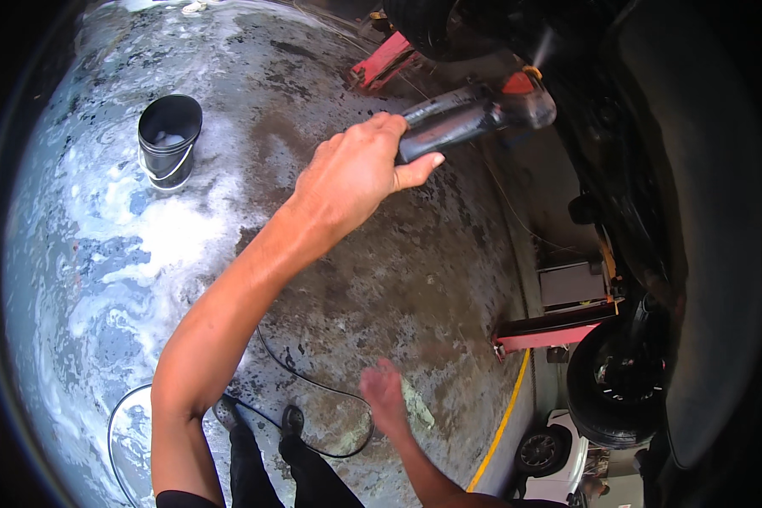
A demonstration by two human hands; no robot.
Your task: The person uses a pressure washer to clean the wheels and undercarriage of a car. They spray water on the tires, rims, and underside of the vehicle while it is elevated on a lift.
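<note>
My left hand (351, 173) reaches up and across to the right, its fingers wrapped around the dark handle of a spray gun (457, 129). The gun has an orange-red piece near its far end, and a pale streak like spray shows just beyond it. That end is close to the dark underside of a raised vehicle (605, 135). Lower down, my right hand (384, 396) hangs above the floor near a black hose (330, 388). Motion smears its fingers, and I make out nothing in it.
A black bucket (172, 140) with a white handle and some suds stands on the foamy floor (102, 279) at left. Red lift arms (559, 334) and a tyre (615, 381) are at right. Beyond the yellow floor line (504, 415) is a white car (563, 461).
</note>
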